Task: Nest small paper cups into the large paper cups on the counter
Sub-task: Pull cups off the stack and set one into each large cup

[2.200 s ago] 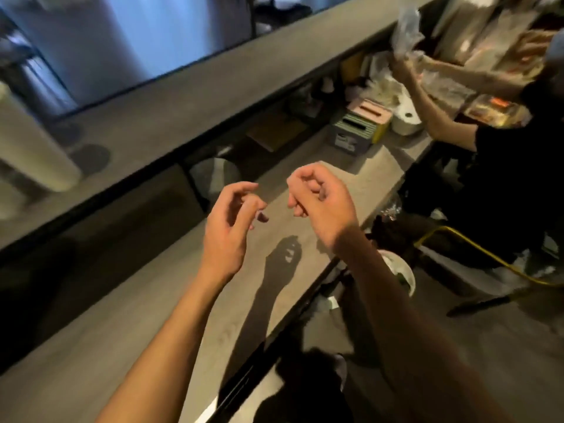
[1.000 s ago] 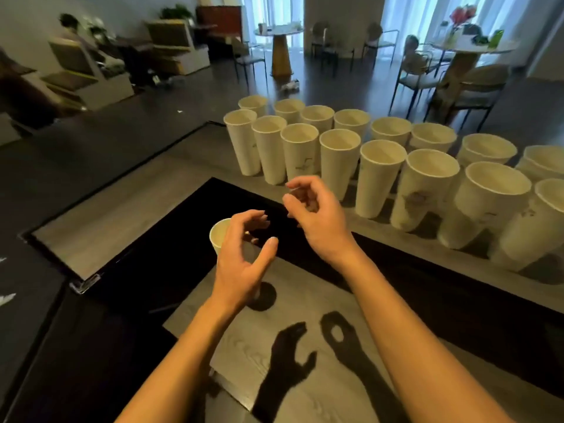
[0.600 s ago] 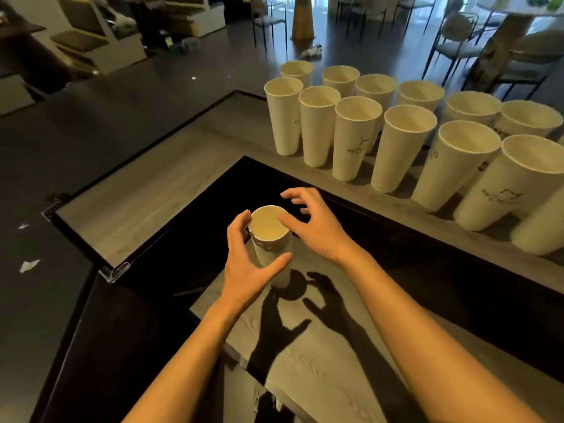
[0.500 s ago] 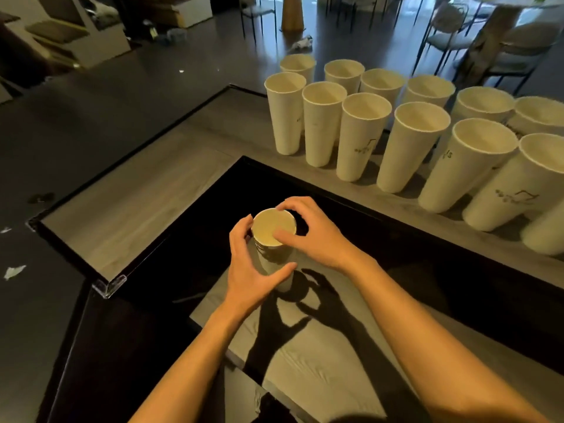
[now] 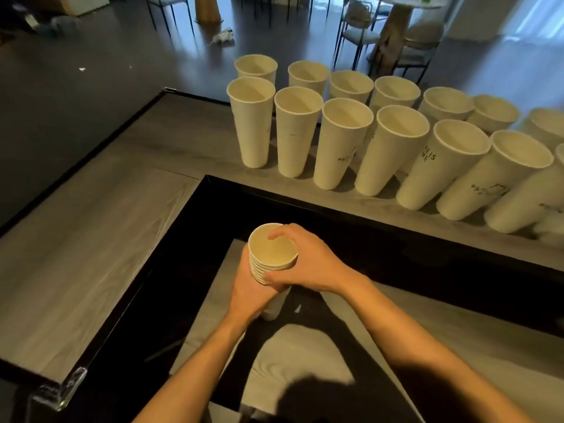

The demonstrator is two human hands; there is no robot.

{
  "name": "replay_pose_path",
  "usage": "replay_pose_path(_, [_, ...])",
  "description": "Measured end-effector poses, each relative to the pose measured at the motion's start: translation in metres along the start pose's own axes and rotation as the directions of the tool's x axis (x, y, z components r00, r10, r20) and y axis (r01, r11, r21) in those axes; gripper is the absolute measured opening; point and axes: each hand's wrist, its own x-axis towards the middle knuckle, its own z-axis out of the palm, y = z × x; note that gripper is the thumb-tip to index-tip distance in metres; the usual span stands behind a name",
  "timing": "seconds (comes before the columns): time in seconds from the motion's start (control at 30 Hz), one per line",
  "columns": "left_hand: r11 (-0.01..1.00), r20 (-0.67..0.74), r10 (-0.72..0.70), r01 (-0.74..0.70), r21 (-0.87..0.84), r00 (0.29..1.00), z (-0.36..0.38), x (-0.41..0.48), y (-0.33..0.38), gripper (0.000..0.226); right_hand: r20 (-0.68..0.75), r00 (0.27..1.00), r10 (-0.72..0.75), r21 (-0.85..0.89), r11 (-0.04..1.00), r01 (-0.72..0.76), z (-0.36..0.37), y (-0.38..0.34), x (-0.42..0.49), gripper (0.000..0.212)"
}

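Note:
A stack of small white paper cups (image 5: 268, 257) stands on the lower grey work surface (image 5: 311, 370), its open mouth facing up. My left hand (image 5: 250, 291) wraps around the side of the stack from below. My right hand (image 5: 308, 261) grips the top cups at the rim, with the thumb at the front and fingers over the far edge. Several large white paper cups (image 5: 341, 141) stand upright in two rows on the raised grey counter (image 5: 189, 148) behind the stack, all with open mouths.
A black ledge (image 5: 335, 218) separates the lower surface from the raised counter. The counter runs on to the left (image 5: 76, 239), with a clear plastic corner guard (image 5: 58, 392) at its near corner. Chairs and round tables (image 5: 393, 32) stand on the dark floor beyond.
My view swung from a side counter to the cups. Both hands came down onto the small cup stack and closed around it; the right hand now clasps the top rim.

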Motion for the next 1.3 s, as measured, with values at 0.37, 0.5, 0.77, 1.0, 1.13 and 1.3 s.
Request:
replay_pose_path(0.37, [0.983,0.035,0.184,-0.184,-0.021,0.982,0.014,0.011,0.064,0.086,-0.137,0.981,0.137,0.215,0.971,-0.105,-0.052,-0.021,-0.018,0.056])
replay_pose_path(0.5, [0.971,0.043,0.237,-0.236,-0.028,0.971,0.018,0.017,0.083,0.075,-0.169,0.984,0.062,-0.078,0.994,-0.076,-0.072,-0.03,-0.022,0.058])
replay_pose_path(0.77, [0.973,0.115,0.228,-0.222,-0.061,0.967,0.013,0.03,0.104,0.091,0.028,0.987,-0.159,-0.286,0.945,0.161,-0.113,-0.053,-0.024,0.026])
replay_pose_path(1.0, [0.976,0.105,0.209,-0.2,-0.088,0.972,-0.014,0.046,0.123,0.09,-0.008,0.968,-0.252,-0.103,0.963,0.25,-0.129,-0.077,0.008,0.032])
replay_pose_path(1.13, [0.977,0.095,0.204,-0.196,-0.088,0.974,-0.034,0.052,0.132,0.078,0.079,0.966,-0.245,-0.091,0.964,0.251,-0.129,-0.093,0.026,0.031])
replay_pose_path(1.3, [0.979,0.092,0.202,-0.197,-0.059,0.975,-0.06,0.065,0.139,0.059,-0.054,0.962,-0.268,-0.014,0.963,0.268,-0.135,-0.112,0.05,0.016])
